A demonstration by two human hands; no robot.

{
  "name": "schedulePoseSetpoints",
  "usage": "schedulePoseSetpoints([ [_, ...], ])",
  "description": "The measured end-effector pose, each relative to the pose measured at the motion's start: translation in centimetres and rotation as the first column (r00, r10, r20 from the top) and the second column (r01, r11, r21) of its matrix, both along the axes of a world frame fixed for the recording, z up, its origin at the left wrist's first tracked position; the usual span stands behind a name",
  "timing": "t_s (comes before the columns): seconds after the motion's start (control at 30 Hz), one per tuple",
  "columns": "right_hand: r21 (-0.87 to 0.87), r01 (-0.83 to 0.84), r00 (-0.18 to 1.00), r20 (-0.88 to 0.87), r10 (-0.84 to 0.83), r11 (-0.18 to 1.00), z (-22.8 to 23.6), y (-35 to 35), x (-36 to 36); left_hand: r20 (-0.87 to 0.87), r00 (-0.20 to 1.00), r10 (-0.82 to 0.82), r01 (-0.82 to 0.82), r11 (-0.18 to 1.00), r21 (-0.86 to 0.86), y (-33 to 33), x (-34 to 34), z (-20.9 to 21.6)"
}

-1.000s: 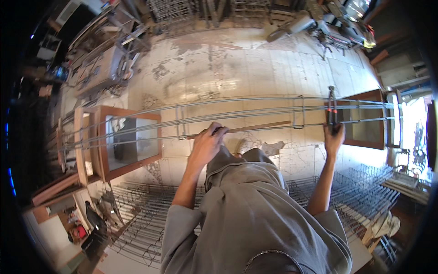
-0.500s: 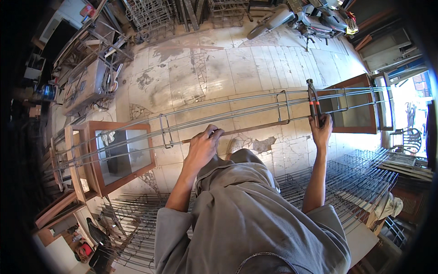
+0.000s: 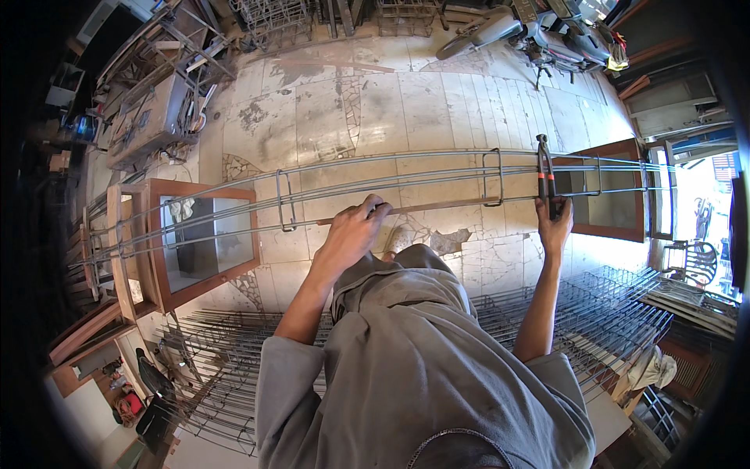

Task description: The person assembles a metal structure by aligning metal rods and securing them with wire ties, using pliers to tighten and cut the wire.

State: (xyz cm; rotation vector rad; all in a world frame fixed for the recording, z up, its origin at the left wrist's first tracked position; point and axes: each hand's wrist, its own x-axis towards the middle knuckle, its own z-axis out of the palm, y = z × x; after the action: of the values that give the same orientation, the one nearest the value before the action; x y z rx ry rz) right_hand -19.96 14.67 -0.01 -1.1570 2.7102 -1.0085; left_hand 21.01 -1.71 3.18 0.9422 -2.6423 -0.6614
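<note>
A long rebar cage (image 3: pixel 437 178) of thin steel rods stretches across in front of me. Rectangular wire stirrups (image 3: pixel 280 199) stand around its rods at intervals. My left hand (image 3: pixel 353 233) is closed at the near side of the cage, on a thin brown strip (image 3: pixel 441 206) lying along the near rod. Something small and dark shows between those fingers, too little of it to name. In my right hand (image 3: pixel 555 223) are pincers (image 3: pixel 544 168) with dark handles and orange bands. The pincers stand upright against the rods, jaws away from me, just right of a stirrup; handles partly hidden by my fingers.
Wooden frames with glass panes (image 3: pixel 209 234) stand under both ends of the cage. Stacks of finished-looking wire cages (image 3: pixel 226 352) lie on both sides of my body. A motorcycle (image 3: pixel 539 39) is parked at the far right. Metal scrap and a box (image 3: pixel 148 117) crowd the far left.
The view has shifted slightly. The pincers in my right hand stand more upright, with their handles a little farther apart. My left hand keeps its place on the strip.
</note>
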Motion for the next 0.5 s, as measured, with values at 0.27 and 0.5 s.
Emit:
schedulePoseSetpoints([
  [0.27, 0.026, 0.007, 1.0, 0.0, -0.007, 1.0, 0.5, -0.3, 0.3, -0.039, 0.999, 0.011, -0.011, 1.0, 0.002, 0.0, 0.0, -1.2],
  [0.5, 0.042, 0.032, 0.998, 0.045, -0.034, 0.999, 0.4, -0.3, 0.1, 0.025, 0.999, 0.02, -0.021, 0.999, 0.026, -0.1, -0.3, -0.8],
])
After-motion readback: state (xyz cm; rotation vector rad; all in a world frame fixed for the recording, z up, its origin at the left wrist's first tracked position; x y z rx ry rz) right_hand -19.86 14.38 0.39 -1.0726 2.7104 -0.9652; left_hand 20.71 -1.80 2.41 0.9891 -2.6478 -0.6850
